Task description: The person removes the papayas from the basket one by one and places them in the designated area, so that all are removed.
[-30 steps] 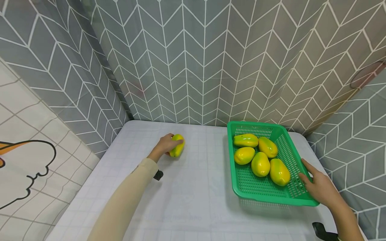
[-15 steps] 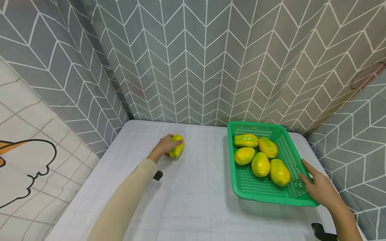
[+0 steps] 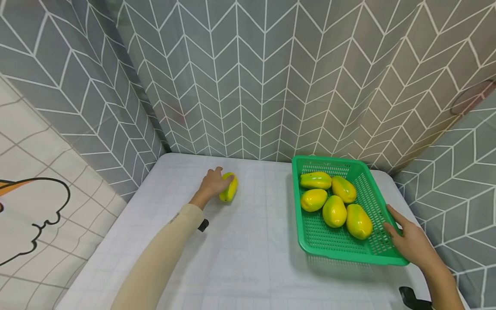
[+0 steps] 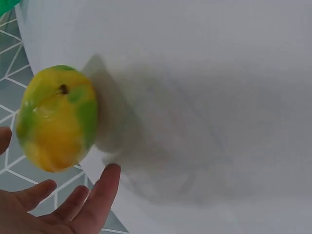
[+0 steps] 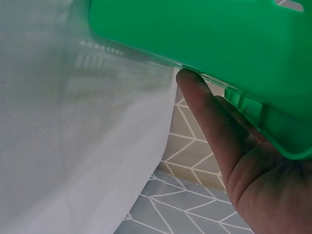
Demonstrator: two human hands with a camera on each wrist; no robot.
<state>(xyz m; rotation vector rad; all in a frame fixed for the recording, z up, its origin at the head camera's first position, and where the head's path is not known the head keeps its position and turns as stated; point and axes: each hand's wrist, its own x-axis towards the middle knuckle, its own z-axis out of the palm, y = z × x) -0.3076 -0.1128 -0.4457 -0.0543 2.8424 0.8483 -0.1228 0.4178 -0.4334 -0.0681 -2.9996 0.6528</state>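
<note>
A yellow-green fruit [image 3: 229, 187], mango- or papaya-like, rests on the white table. In the head view my left hand [image 3: 215, 183] is just left of it, with the thumb over its near side. The left wrist view shows spread fingers [image 4: 105, 195] apart from the fruit [image 4: 57, 119], and a dark stem spot on its top. On the right, my right hand [image 3: 412, 241] holds the side rim of a green plastic basket [image 3: 358, 257]. The right wrist view shows a finger [image 5: 204, 107] along the basket's underside [image 5: 209, 44]; other fingers are partly hidden.
Inside the basket lie several similar yellow-green fruits [image 3: 334, 211]. Grey chevron-patterned curtains [image 3: 248, 82] stand behind and beside the white table [image 3: 248, 258]. A pale tiled-pattern sheet [image 3: 42, 232] hangs at the left.
My left hand has loosened from the fruit, its fingers lifting and shifting slightly away. The fruit stays in nearly the same spot. My right hand and the basket have hardly moved.
</note>
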